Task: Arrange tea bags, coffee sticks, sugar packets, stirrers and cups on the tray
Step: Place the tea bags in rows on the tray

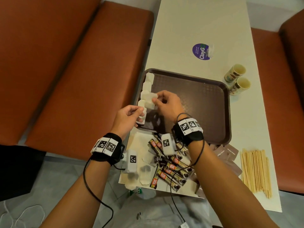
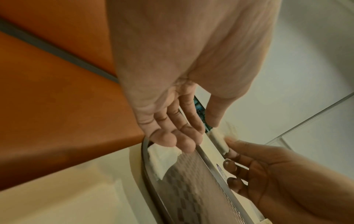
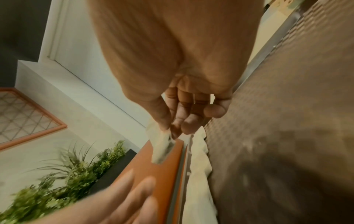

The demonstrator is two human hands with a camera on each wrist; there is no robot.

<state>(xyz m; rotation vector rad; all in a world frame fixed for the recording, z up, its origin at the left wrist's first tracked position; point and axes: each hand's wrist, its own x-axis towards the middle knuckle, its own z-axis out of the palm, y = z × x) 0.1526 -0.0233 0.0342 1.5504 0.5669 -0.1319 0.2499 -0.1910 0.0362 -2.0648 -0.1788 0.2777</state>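
A brown tray (image 1: pixel 189 76) lies on the white table (image 1: pixel 197 22). Several white tea bags (image 1: pixel 147 84) form a row along the tray's left edge. My right hand (image 1: pixel 155 100) hovers over that row and pinches a tea bag (image 1: pixel 150 102) between thumb and forefinger; the right wrist view shows the same tea bag (image 3: pixel 162 145) hanging from the right hand (image 3: pixel 170 130). My left hand (image 1: pixel 140 115) hovers over the tray's near left corner with relaxed fingers. In the left wrist view the left hand (image 2: pixel 203 131) holds nothing, its thumb close to the pinched tea bag (image 2: pixel 220 137).
Two paper cups (image 1: pixel 236 74) stand right of the tray. Wooden stirrers (image 1: pixel 255 170) lie at the near right. Coffee sticks (image 1: pixel 171 167), brown sugar packets (image 1: pixel 225 153) and loose tea bags (image 1: pixel 144 173) are heaped at the table's near edge. Orange benches (image 1: pixel 65 71) flank the table.
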